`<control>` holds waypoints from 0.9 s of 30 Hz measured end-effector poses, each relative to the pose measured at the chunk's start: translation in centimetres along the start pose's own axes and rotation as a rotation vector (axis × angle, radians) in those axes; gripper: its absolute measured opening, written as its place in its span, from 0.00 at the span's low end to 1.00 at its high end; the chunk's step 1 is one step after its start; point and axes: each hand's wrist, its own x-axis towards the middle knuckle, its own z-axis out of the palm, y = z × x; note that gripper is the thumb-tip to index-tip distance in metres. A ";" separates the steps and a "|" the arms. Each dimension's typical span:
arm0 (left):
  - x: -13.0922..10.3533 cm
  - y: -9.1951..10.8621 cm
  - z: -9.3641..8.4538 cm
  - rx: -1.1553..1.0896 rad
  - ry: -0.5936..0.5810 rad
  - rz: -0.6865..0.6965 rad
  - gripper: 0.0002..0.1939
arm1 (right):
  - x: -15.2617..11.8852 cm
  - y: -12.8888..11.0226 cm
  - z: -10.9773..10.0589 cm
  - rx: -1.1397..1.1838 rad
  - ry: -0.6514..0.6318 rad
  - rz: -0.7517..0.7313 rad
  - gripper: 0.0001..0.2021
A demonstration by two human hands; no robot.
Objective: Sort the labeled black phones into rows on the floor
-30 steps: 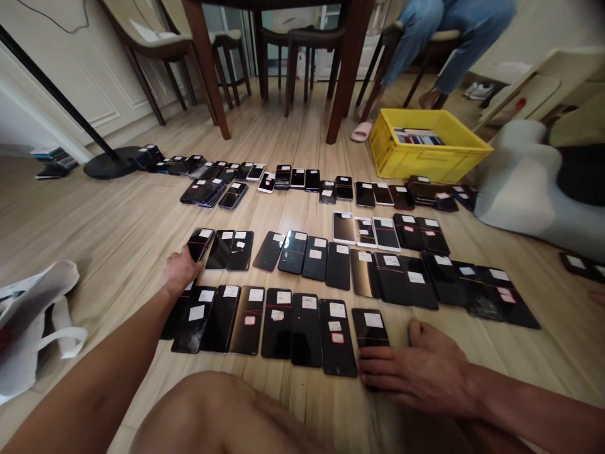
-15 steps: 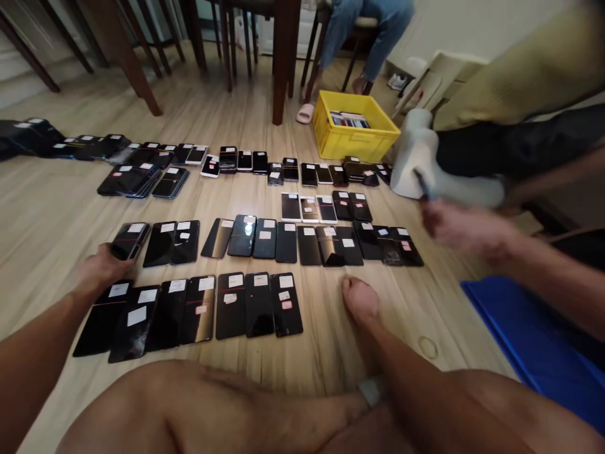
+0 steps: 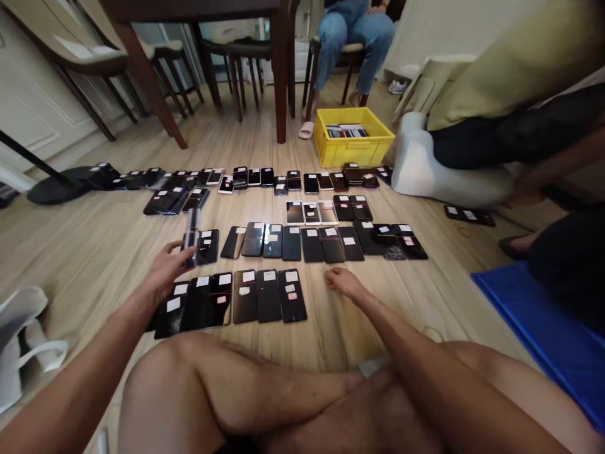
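The left hand (image 3: pixel 166 268) is gripping a blurry phone (image 3: pixel 191 228), tipped up, at the left end of a long row of phones (image 3: pixel 292 244) on the floor (image 3: pixel 258 205). From where I stand, the right hand (image 3: pixel 344 281) looks curled up near that row, but I can't tell if anything is inside. A yellow box (image 3: pixel 354 153) sits farther back.

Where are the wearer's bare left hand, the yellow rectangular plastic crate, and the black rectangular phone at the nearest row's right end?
Bare left hand (image 3: pixel 166 266): head view, back of the hand.
Yellow rectangular plastic crate (image 3: pixel 354 154): head view, front wall.
Black rectangular phone (image 3: pixel 294 305): head view, face below its labels.
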 end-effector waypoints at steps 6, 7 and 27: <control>-12.9 2.1 9.0 0.068 -0.363 0.173 0.36 | -7.3 -5.7 0.4 0.550 -0.437 -0.290 0.24; -14.8 1.8 10.8 0.120 -0.404 0.200 0.36 | -8.5 -5.7 0.3 0.636 -0.457 -0.314 0.28; -17.6 -2.2 16.9 -0.789 -0.796 -0.467 0.29 | -10.7 -3.9 0.0 0.839 -0.346 -0.412 0.31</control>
